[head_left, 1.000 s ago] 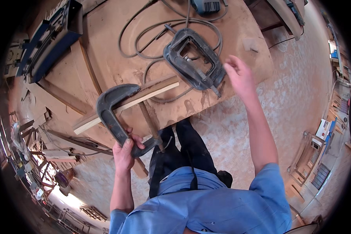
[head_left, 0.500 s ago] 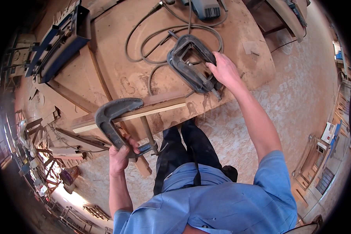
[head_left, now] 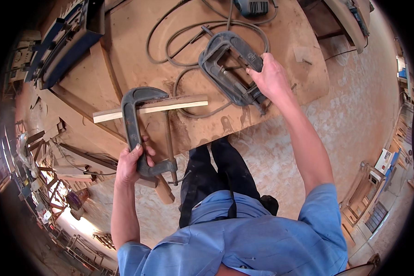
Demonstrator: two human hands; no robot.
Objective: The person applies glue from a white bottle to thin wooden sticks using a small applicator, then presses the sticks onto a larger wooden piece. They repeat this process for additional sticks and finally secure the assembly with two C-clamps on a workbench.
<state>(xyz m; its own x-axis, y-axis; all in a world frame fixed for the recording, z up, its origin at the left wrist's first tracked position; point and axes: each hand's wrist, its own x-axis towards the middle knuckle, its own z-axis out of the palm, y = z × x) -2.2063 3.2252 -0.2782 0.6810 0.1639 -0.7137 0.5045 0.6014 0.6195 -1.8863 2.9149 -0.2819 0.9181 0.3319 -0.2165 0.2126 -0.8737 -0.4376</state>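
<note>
My left hand [head_left: 132, 163] is closed round the lower frame of a dark metal G-clamp [head_left: 131, 122]. The clamp's upper jaw reaches over a narrow wooden strip [head_left: 188, 101], and its threaded screw comes up from the near side; whether the screw presses on the wood I cannot tell. To the right, my right hand [head_left: 272, 76] grips the side of a second G-clamp [head_left: 250, 50] lying on the worktop. Another dark clamp frame [head_left: 209, 73] appears to lie against it, partly overlapped.
The brown worktop [head_left: 138, 60] carries a looped cable [head_left: 170, 48] and a blue-grey power tool [head_left: 250, 7] at the far edge. Long blue metal clamps [head_left: 71, 50] stand at the far left. A wooden bar [head_left: 164, 191] juts past the near edge. Timber offcuts [head_left: 71, 171] lie left.
My left hand has moved the G-clamp away from me, and the wooden strip has shifted the same way. My right hand stays on its clamp, which has hardly moved.
</note>
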